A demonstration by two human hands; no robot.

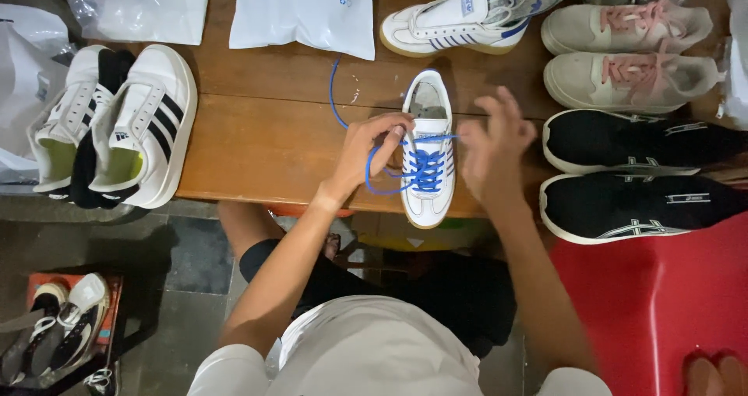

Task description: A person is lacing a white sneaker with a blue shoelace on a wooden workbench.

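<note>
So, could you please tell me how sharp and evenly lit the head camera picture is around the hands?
Head view: the right hand is smeared by motion blur, while the left hand pinching the blue lace and the white low-top sneaker look sharp; the brown wooden table is evenly lit, the floor beneath falls into dark shadow, and the glossy white plastic bag shows mild glare.

Pink-laced beige sneakers (627, 49), black pair (639, 174), black-striped white pair (117, 123) and a plastic mailer bag (308, 10) on the wooden table (265, 139).
</note>
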